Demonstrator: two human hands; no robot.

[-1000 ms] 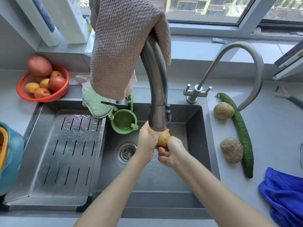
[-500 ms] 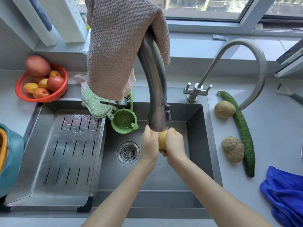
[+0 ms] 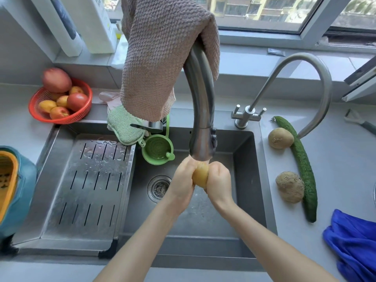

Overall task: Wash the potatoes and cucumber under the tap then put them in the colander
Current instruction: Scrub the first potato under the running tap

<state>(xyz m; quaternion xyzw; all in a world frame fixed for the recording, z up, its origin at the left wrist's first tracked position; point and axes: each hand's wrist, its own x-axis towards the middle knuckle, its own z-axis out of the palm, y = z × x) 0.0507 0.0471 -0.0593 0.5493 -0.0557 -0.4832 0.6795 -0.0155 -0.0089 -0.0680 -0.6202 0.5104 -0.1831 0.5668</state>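
Observation:
A wet yellow potato (image 3: pixel 200 175) is held right under the tap's spout (image 3: pixel 201 147), over the sink (image 3: pixel 244 159). My left hand (image 3: pixel 183 180) grips its left side and my right hand (image 3: pixel 218 181) grips its right side, fingers curled round it. Two unwashed brown potatoes, one at the back (image 3: pixel 280 138) and one nearer (image 3: pixel 290 187), lie on the counter to the right of the sink. A long green cucumber (image 3: pixel 303 165) lies beside them. A thin metal rim (image 3: pixel 374 193) shows at the right edge; I cannot tell whether it is the colander.
A brown towel (image 3: pixel 162 58) hangs over the tap. A slotted steel drain tray (image 3: pixel 89 186) fills the sink's left half. A small green strainer (image 3: pixel 157 149) hangs at the sink's back. A red fruit basket (image 3: pixel 61 102) sits back left, a second faucet (image 3: pixel 305 82) back right, a blue cloth (image 3: pixel 354 241) front right.
My two hands have closed in round the potato and turned it under the spout. The other potatoes and the cucumber have not moved.

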